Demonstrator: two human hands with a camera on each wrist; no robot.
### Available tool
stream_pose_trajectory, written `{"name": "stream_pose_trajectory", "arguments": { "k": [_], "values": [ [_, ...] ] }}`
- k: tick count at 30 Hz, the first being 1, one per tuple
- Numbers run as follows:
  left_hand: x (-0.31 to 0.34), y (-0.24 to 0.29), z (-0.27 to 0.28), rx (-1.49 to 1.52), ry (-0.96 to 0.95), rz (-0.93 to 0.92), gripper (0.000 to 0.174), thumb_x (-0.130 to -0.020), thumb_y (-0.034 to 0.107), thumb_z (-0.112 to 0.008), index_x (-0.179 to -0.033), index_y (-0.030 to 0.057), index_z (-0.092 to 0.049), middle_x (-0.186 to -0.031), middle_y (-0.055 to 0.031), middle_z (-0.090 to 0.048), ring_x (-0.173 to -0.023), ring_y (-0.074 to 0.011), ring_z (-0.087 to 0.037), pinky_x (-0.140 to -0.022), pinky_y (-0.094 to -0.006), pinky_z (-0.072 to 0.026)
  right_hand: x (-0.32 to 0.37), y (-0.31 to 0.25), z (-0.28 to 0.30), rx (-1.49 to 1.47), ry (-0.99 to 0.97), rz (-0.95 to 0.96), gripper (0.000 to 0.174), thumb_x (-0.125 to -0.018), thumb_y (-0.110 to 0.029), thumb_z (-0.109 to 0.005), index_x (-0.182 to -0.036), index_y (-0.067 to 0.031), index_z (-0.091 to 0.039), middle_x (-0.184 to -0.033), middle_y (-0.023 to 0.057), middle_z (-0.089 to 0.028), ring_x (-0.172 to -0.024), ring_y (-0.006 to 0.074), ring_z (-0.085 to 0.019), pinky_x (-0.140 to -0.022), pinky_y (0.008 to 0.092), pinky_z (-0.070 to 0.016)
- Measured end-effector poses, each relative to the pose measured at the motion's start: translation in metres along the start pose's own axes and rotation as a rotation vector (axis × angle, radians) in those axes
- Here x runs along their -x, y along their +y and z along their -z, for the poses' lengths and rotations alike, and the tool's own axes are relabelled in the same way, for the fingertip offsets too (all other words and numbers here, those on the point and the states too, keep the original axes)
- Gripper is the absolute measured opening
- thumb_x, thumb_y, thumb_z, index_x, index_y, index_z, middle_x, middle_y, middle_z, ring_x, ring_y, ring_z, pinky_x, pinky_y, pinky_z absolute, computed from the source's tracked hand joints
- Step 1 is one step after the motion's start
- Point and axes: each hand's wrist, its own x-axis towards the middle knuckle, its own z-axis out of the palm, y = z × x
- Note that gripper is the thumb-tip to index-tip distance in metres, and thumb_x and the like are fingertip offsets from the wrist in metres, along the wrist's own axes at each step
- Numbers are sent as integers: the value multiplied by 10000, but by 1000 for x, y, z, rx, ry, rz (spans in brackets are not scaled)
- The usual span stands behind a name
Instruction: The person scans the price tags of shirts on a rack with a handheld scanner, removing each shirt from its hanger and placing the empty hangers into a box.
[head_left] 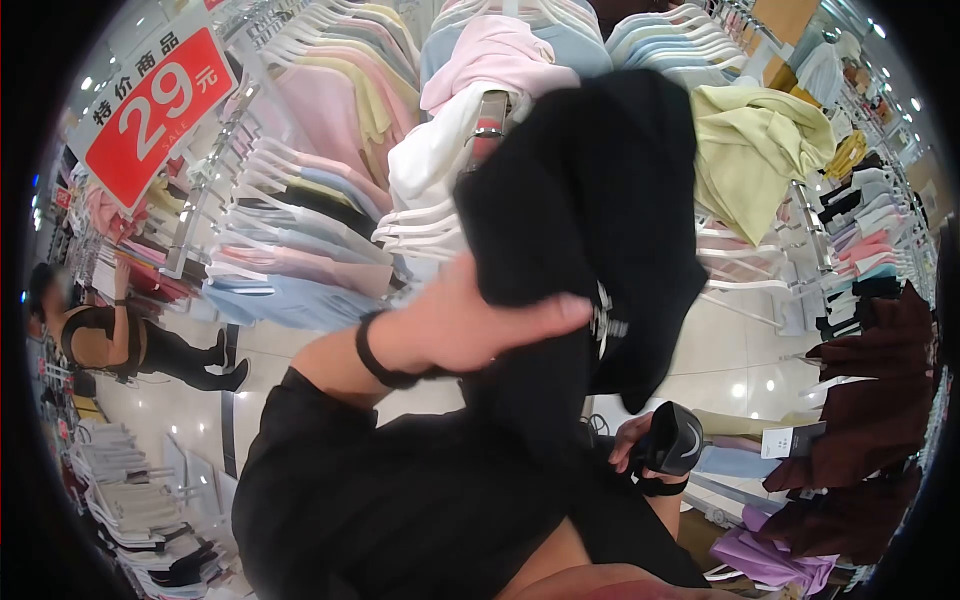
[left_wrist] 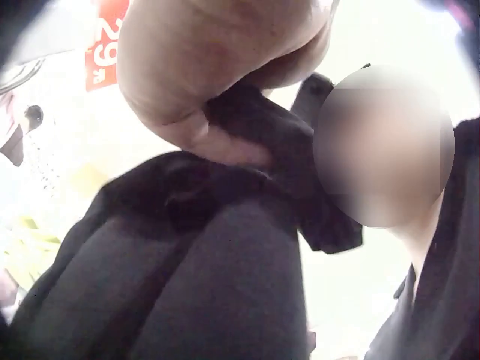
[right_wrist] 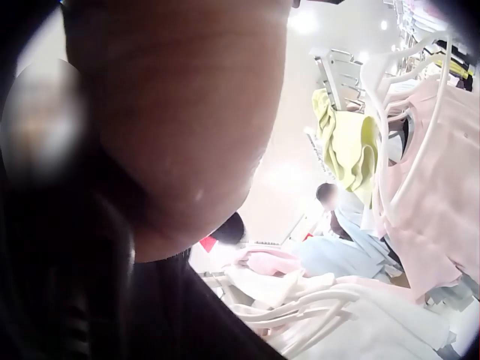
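A bunched black garment (head_left: 600, 200) is held up in front of the chest, covering part of the racks behind it. My left hand (head_left: 480, 310) grips it, the thumb lying across the cloth by a small pale tag (head_left: 604, 318). In the left wrist view the thumb and fingers of the left hand (left_wrist: 217, 75) close round black cloth (left_wrist: 225, 247), which hangs in broad folds. Lower right in the head view, my right hand (head_left: 628, 440) is partly hidden behind its wrist camera. I cannot tell whether that hand, large in the right wrist view, holds anything.
Pastel tops on white hangers (head_left: 300, 240) fill racks ahead. A yellow-green garment (head_left: 760, 150) drapes over the rack at right, with dark brown clothes (head_left: 860, 430) nearer. A red price sign (head_left: 160, 115) stands upper left. Another person (head_left: 110, 335) is at left.
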Motion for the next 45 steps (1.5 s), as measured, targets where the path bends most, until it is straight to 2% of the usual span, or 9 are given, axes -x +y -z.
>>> {"name": "stream_pose_trajectory", "arguments": {
  "k": [4,8,12,14,16,24,35,41,45],
  "values": [
    [-38,28,33,823,170,-366,331,-1024,234,-672,-1298,49,-650,-1261,-88,-696,-1180,-233,-666,-1004,-362,-534,15,4,4,0,44,47,589,-738,-197,-886,-1200,79,-648,-841,246,-738,-604,271,-686,-556,329,-518],
    [-117,31,150,783,144,-665,374,-1094,265,-520,-1304,-31,-607,-1272,-163,-694,-1182,-280,-676,-1067,-414,-540,23,2,-1,7,84,23,598,-728,-172,-896,-1213,74,-645,-867,256,-739,-633,259,-700,-555,328,-537],
    [-156,-16,193,675,410,-255,375,-1066,295,-570,-1275,-13,-612,-1204,-140,-707,-1153,-301,-677,-1042,-427,-541,36,2,7,9,151,-171,626,-696,-151,-917,-1208,80,-639,-936,280,-732,-708,282,-727,-606,340,-590],
    [-165,-86,249,795,60,-45,357,-1052,315,-595,-1252,22,-638,-1094,-88,-728,-1020,-252,-696,-912,-359,-565,37,4,7,-6,131,-160,654,-705,-103,-899,-1255,99,-609,-1013,311,-715,-774,300,-733,-659,337,-603],
    [-148,-100,223,606,438,85,299,-1030,315,-633,-1178,57,-661,-1018,-55,-706,-907,-202,-659,-820,-327,-539,32,3,7,3,41,-97,610,-778,-28,-830,-1307,135,-573,-1106,368,-689,-855,311,-735,-697,329,-591],
    [-71,-136,188,143,521,31,287,-1057,272,-591,-1225,55,-672,-988,-8,-700,-895,-125,-659,-824,-272,-510,21,6,11,-36,58,-180,655,-765,-10,-840,-1343,123,-563,-1129,351,-692,-906,301,-732,-754,337,-598],
    [24,-202,127,-661,640,-407,268,-925,146,-718,-1179,62,-707,-1175,-120,-718,-1104,-303,-670,-936,-374,-514,-29,12,-11,721,366,-362,448,-792,76,-776,-1222,54,-653,-1009,141,-751,-876,189,-713,-781,319,-576],
    [91,-258,106,-610,759,-132,219,-942,106,-704,-1148,30,-705,-1104,-127,-719,-1031,-267,-690,-919,-363,-526,-54,37,-18,1075,242,-453,226,-801,13,-790,-1021,14,-738,-872,75,-752,-815,134,-692,-753,305,-545],
    [146,-315,105,-594,374,292,269,-971,249,-678,-1143,46,-711,-1064,-141,-738,-979,-291,-709,-864,-388,-553,-58,85,7,960,193,-559,260,-796,-128,-837,-988,11,-730,-800,92,-745,-726,166,-688,-699,340,-534]
  ]
}}
